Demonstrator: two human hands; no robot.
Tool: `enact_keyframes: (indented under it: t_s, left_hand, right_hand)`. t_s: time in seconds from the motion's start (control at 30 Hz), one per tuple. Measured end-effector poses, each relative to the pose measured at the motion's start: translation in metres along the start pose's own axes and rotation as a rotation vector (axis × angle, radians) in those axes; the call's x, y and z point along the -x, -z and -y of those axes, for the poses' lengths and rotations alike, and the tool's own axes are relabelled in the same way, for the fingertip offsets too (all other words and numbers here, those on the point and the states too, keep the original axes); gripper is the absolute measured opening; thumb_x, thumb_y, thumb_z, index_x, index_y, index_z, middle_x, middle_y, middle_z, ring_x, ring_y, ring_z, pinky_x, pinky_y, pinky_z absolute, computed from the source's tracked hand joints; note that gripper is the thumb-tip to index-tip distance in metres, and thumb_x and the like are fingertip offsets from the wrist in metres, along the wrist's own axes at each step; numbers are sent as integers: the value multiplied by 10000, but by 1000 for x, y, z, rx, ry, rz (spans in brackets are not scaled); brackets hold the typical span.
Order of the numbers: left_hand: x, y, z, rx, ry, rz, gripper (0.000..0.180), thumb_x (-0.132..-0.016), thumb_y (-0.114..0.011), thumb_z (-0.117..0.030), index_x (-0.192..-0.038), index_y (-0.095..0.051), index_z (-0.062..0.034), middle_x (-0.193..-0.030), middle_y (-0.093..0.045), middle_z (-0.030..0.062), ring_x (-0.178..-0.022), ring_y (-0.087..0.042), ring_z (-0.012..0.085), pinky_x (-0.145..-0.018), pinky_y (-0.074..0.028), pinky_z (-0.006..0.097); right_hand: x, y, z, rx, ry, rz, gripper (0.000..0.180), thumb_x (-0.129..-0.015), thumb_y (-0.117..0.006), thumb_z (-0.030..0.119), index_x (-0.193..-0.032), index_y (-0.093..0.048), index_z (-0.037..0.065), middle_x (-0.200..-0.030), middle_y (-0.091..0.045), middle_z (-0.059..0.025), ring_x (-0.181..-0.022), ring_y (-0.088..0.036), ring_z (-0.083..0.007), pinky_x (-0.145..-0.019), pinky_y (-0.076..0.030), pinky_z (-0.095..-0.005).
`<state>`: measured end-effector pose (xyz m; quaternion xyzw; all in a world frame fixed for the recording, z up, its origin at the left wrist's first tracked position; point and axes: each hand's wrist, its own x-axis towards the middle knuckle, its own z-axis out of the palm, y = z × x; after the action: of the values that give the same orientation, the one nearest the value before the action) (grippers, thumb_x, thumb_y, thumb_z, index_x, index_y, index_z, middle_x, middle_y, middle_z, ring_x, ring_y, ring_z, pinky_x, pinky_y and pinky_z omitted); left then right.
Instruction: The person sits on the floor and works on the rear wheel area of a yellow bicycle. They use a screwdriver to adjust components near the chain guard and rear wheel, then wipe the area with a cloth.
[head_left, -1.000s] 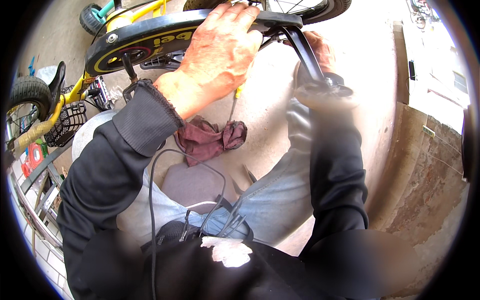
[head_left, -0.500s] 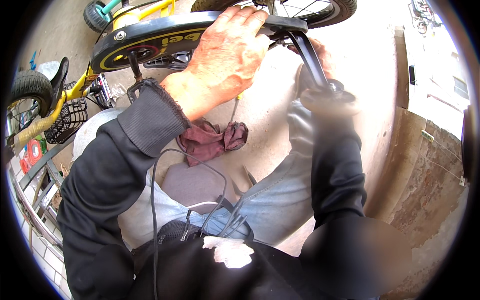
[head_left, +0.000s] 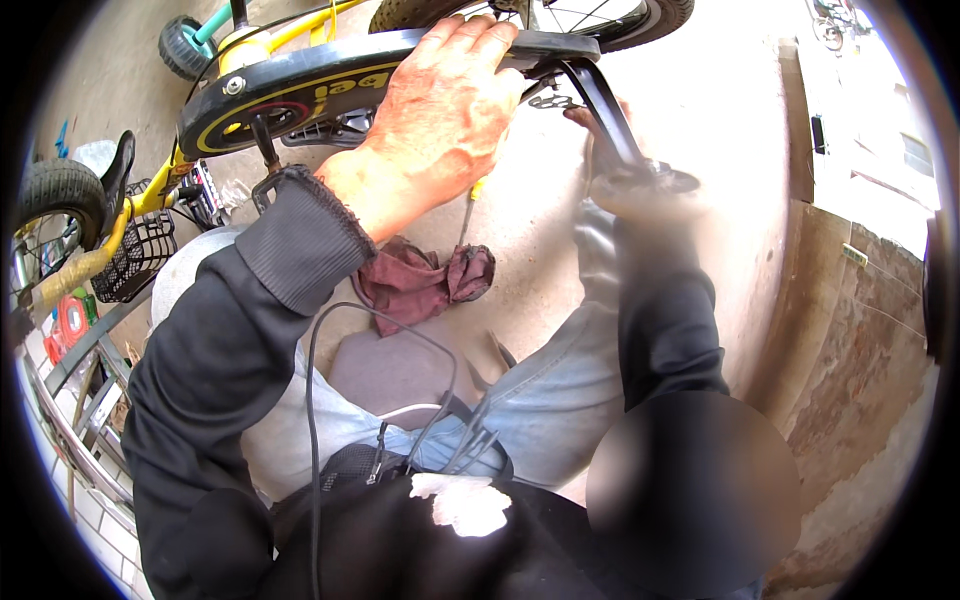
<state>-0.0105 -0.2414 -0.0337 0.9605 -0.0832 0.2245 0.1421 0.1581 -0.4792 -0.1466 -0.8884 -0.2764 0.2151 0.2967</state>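
A yellow bicycle with a black chain guard (head_left: 250, 100) lies across the top of the view. My left hand (head_left: 435, 115) is closed over the guard's upper edge, its fingers bent across to the far side. From the guard's right end a black metal bar (head_left: 604, 108) slants down toward me. Partly behind this bar is my right hand (head_left: 598, 148), its fingertips at a small flat metal piece with holes (head_left: 555, 102). The bar and a blurred patch hide much of that hand. A spoked wheel (head_left: 655, 25) stands beyond the guard.
On the floor between my legs lie a maroon cloth (head_left: 410, 280) and a screwdriver with a yellow handle (head_left: 477, 188). Another yellow bicycle with a black basket (head_left: 135, 245) stands at the left, near a metal rack (head_left: 85, 380). A worn wall (head_left: 850, 370) runs along the right.
The bicycle and both hands sit slightly further left and higher in view. More of the holed metal piece shows beside my right fingertips. My left hand keeps its hold on the guard.
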Motion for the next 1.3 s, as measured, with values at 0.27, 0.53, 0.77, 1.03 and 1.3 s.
enact_keyframes:
  t_s: [0.27, 0.53, 0.77, 1.03, 1.3]
  left_hand:
    - [-2, -5, 0, 18, 29, 33, 242, -750, -714, -121, -954, -661, -2, -1281, -544, 191, -1208, -500, 359, -1048, -391, 444]
    - [-5, -2, -5, 72, 21, -52, 216, -760, -711, -99, -953, -661, -15, -1214, -579, 165, -1122, -548, 357, -978, -434, 426]
    - [16, -3, -33, 360, 206, 136, 145, -864, -657, -124, -967, -658, -22, -919, -655, 133, -770, -647, 306, -723, -520, 372]
    - [18, -34, -20, 900, 826, 359, 246, -901, -608, -217, -890, -667, 21, -701, -647, 76, -655, -574, 118, -628, -469, 298]
    - [21, -39, -11, 996, 879, 355, 216, -867, -637, -188, -834, -670, 23, -693, -650, 61, -637, -556, 99, -603, -464, 284]
  right_hand:
    - [49, -86, 6, -369, -377, 90, 480, -900, -662, 406, -1035, -601, -51, -856, -642, -139, -733, -635, -204, -660, -545, -349]
    - [98, -91, 112, -1186, -681, -118, 356, -899, -643, 345, -826, -554, 9, -670, -553, -74, -488, -571, -152, -407, -511, -308]
    - [97, -77, 133, -1340, -586, -228, 324, -910, -643, 318, -830, -551, 17, -690, -568, -72, -473, -559, -134, -392, -504, -288]
    - [100, -70, 151, -1155, -516, -99, 335, -909, -646, 321, -892, -591, -10, -676, -584, -44, -474, -558, -101, -403, -486, -258]
    - [103, -71, 156, -381, -322, -241, 369, -856, -681, 345, -913, -623, -15, -753, -666, -159, -651, -659, -301, -625, -516, -391]
